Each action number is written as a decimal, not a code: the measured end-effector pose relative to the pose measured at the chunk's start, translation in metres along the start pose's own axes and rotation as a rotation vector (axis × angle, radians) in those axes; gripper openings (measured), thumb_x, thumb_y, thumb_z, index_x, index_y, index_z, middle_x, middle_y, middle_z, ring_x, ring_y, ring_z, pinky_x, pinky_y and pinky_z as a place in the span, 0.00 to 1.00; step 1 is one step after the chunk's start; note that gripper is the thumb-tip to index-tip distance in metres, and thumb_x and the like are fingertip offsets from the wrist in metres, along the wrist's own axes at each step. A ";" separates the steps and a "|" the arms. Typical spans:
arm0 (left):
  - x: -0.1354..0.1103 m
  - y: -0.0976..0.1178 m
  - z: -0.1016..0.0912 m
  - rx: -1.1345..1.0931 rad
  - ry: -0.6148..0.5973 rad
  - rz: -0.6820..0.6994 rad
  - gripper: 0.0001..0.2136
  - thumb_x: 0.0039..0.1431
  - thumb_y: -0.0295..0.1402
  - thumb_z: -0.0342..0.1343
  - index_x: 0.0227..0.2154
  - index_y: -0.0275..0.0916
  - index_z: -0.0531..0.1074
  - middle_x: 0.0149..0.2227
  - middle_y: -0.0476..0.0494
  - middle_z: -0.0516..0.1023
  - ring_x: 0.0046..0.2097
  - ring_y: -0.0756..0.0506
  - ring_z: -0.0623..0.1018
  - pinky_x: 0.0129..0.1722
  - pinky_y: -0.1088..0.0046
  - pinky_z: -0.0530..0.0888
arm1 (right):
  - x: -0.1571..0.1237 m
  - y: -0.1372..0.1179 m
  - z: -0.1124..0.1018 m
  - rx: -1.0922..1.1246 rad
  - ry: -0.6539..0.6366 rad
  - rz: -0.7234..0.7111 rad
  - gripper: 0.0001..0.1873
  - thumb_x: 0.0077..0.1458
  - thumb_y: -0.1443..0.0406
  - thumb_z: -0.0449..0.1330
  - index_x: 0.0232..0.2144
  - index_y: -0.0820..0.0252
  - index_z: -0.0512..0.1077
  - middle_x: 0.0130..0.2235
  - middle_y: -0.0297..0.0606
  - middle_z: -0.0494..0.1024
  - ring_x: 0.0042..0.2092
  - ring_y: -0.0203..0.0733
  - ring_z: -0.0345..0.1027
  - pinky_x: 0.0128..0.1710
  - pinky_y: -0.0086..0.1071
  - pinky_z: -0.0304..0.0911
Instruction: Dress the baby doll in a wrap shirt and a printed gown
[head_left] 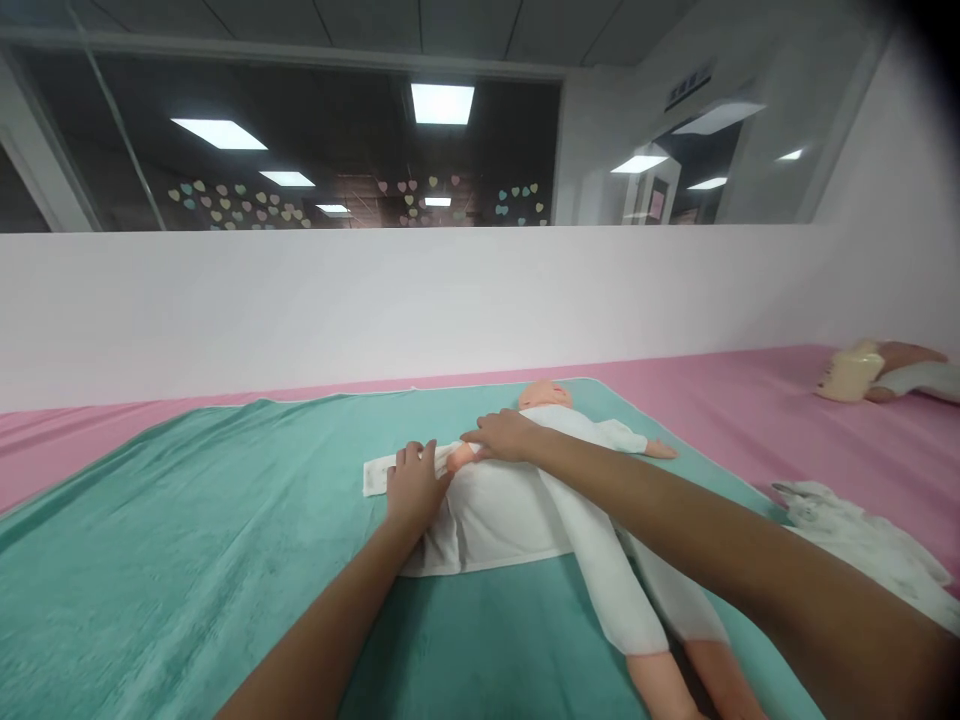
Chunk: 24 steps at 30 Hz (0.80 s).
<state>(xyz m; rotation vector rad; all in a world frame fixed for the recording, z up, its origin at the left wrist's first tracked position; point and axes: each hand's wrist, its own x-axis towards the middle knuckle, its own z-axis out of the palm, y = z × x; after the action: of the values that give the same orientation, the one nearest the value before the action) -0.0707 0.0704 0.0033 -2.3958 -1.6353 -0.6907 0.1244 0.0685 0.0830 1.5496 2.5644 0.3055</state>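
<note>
A baby doll in a white suit lies on its back on a teal blanket, its head at the far end. White cloth of a garment spreads beside its body, with a flat sleeve reaching out to the left. My left hand has its fingers bent over this sleeve, gripping it. Between my two hands the doll's small hand shows. My right hand is closed over the doll's arm, just beyond that small hand; its thumb side is partly hidden.
A pink cover lies under the blanket. Crumpled white cloth rests at the right. Farther back on the right are a pale yellow jug-like object and part of another doll-like figure. A white wall with windows stands behind.
</note>
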 end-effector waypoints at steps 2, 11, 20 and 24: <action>0.001 -0.001 -0.001 0.020 -0.027 -0.027 0.19 0.57 0.42 0.47 0.49 0.39 0.64 0.47 0.36 0.69 0.50 0.37 0.65 0.43 0.60 0.64 | 0.006 -0.006 0.006 0.005 0.002 0.030 0.20 0.55 0.53 0.51 0.49 0.46 0.66 0.41 0.44 0.72 0.44 0.51 0.66 0.39 0.39 0.57; -0.001 0.005 -0.010 -0.086 0.056 0.166 0.11 0.63 0.32 0.39 0.39 0.39 0.66 0.39 0.43 0.70 0.42 0.44 0.69 0.39 0.69 0.64 | 0.022 -0.033 0.022 0.169 0.102 0.153 0.29 0.50 0.53 0.56 0.51 0.60 0.61 0.40 0.50 0.75 0.41 0.54 0.69 0.38 0.41 0.59; -0.005 0.005 -0.010 -0.180 -0.054 0.094 0.13 0.63 0.35 0.40 0.45 0.40 0.63 0.44 0.43 0.69 0.47 0.44 0.68 0.40 0.70 0.64 | -0.080 0.020 0.016 0.731 0.664 0.602 0.16 0.53 0.55 0.50 0.37 0.59 0.69 0.42 0.41 0.74 0.42 0.45 0.66 0.40 0.36 0.60; -0.006 0.004 -0.005 -0.155 -0.066 0.031 0.14 0.62 0.37 0.39 0.47 0.39 0.62 0.45 0.42 0.68 0.47 0.44 0.68 0.39 0.70 0.64 | -0.152 0.040 0.036 0.885 0.619 1.080 0.19 0.48 0.50 0.54 0.25 0.60 0.69 0.28 0.39 0.74 0.33 0.45 0.66 0.34 0.38 0.61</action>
<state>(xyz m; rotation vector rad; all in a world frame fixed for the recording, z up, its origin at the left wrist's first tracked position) -0.0700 0.0622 0.0054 -2.5715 -1.6218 -0.7674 0.2368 -0.0449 0.0588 3.5628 1.9162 -0.4165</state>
